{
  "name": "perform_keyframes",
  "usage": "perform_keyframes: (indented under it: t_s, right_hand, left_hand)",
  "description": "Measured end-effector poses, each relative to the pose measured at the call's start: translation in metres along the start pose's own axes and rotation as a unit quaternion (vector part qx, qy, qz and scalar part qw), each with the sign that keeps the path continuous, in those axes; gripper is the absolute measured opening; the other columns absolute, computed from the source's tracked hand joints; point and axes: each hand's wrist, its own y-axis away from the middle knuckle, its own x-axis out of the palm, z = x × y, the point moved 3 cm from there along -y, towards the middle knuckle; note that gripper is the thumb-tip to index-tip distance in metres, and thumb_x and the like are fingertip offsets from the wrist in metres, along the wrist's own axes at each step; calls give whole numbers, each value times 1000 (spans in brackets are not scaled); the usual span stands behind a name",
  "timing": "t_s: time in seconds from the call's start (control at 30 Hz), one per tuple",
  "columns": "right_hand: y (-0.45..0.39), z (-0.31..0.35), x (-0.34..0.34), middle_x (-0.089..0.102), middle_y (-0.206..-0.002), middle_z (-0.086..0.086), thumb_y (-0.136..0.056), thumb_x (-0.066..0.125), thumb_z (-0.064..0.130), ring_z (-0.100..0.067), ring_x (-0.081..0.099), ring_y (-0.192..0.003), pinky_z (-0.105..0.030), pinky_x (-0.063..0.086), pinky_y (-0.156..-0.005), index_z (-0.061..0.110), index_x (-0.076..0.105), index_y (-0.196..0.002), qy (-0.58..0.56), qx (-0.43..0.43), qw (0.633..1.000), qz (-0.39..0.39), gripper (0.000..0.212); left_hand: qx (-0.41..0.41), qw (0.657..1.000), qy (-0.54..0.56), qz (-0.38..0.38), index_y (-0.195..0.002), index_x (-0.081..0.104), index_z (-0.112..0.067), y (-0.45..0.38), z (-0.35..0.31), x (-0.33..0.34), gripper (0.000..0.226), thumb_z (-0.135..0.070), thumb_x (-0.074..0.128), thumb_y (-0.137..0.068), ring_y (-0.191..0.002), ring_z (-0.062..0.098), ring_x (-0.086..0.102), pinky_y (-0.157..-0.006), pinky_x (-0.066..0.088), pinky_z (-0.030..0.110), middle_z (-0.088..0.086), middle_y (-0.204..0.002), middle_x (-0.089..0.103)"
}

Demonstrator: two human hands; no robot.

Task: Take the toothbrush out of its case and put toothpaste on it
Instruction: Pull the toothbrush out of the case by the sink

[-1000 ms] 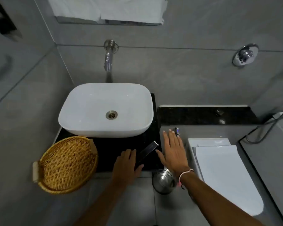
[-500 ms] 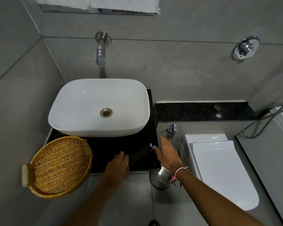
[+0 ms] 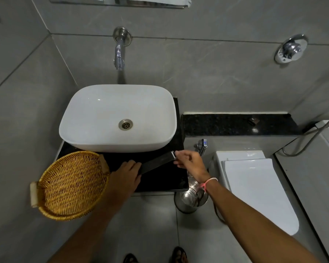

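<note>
A long, dark toothbrush case [image 3: 156, 163] lies slanted on the black counter [image 3: 160, 185] in front of the white basin [image 3: 95, 118]. My left hand [image 3: 124, 176] grips its near, lower end. My right hand [image 3: 191, 164] pinches its far, upper end, where a pale edge shows at the tip. The toothbrush itself is hidden inside the case. I see no toothpaste anywhere in the view.
A woven basket [image 3: 70, 185] hangs over the counter's left front corner. A wall tap [image 3: 119, 54] juts out above the basin. A steel bin [image 3: 191, 199] stands on the floor below my right wrist, beside a closed white toilet [image 3: 254, 188]. A dark ledge [image 3: 235, 124] runs behind it.
Both hands have closed on the case: the left now grips the near end and the right fingers pinch the far tip. A second ago the right hand was spread flat beside it.
</note>
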Motion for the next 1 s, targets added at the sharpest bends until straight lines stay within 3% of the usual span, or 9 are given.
perform_keyframes:
  t_s: [0.07, 0.13, 0.23, 0.37, 0.53, 0.63, 0.73, 0.83, 1.0]
  right_hand:
    - [-1, 10, 4, 75, -103, -30, -94, 71, 15, -27, 72, -89, -33, 61, -85, -4, 73, -109, -78, 6, 997, 23, 25]
    - [0, 19, 9, 78, -91, -19, -87, 77, 12, -24, 74, -83, -25, 64, -79, 0, 76, -103, -122, 0, 991, 45, 20]
    - [3, 27, 20, 81, -87, -11, -86, 79, 8, -21, 77, -80, -27, 65, -78, 5, 77, -104, -177, 5, 982, 73, 19]
    - [8, 29, 30, 79, -93, -17, -92, 68, -2, -25, 78, -79, -29, 66, -74, 2, 66, -125, -212, 2, 973, 89, 34]
    - [18, 27, 38, 71, -113, -21, -100, 58, 5, -27, 72, -85, -28, 64, -79, -4, 64, -128, -177, -1, 979, 98, 30]
    - [20, 23, 43, 71, -110, -27, -95, 67, 5, -28, 71, -88, -26, 65, -77, -8, 69, -118, -176, -4, 982, 71, 26]
    - [21, 14, 47, 72, -106, -22, -96, 59, -5, -22, 73, -89, -26, 65, -75, -9, 67, -118, -208, 26, 976, 67, 23]
    - [19, 6, 56, 75, -106, -16, -101, 48, -2, -23, 74, -92, -30, 63, -77, 2, 71, -113, -290, 116, 946, 87, 27]
    - [18, 1, 71, 80, -104, -11, -108, 37, 31, -26, 69, -108, -40, 54, -91, 6, 71, -111, -412, 205, 881, 112, 42]
  left_hand:
    - [2, 999, -29, -19, -114, 66, -16, 0, 10, -18, 42, -29, 78, -76, -90, 25, 68, -84, 55, 58, 2, -107, 67]
    - [8, 999, -22, -36, -119, 64, -16, 2, 20, -32, 40, -28, 73, -82, -93, 29, 68, -93, 49, 61, 5, -111, 67]
    - [18, 998, 18, -62, -121, 64, -14, 10, 32, -50, 39, -23, 72, -84, -92, 30, 66, -74, 59, 43, 6, -112, 68]
    - [17, 996, 33, -83, -121, 64, -14, 22, 41, -65, 39, -22, 72, -84, -95, 26, 66, -61, 59, 35, 4, -111, 67]
    - [29, 995, 23, -88, -119, 67, -13, 32, 42, -69, 41, -19, 77, -80, -95, 27, 68, -64, 58, 33, 4, -108, 69]
    - [40, 995, 31, -85, -120, 66, -14, 35, 42, -71, 42, -18, 77, -79, -96, 25, 67, -68, 59, 33, 4, -108, 69]
    - [52, 994, 38, -88, -122, 64, -15, 38, 44, -75, 41, -17, 74, -82, -97, 21, 65, -74, 57, 31, 2, -111, 67]
    - [65, 993, 30, -95, -123, 64, -14, 38, 48, -83, 42, -16, 73, -83, -97, 22, 63, -77, 55, 34, 2, -111, 67]
    - [142, 981, -50, -120, -125, 63, -13, 32, 42, -100, 50, -8, 76, -76, -100, 30, 59, -88, 51, 46, 10, -110, 66]
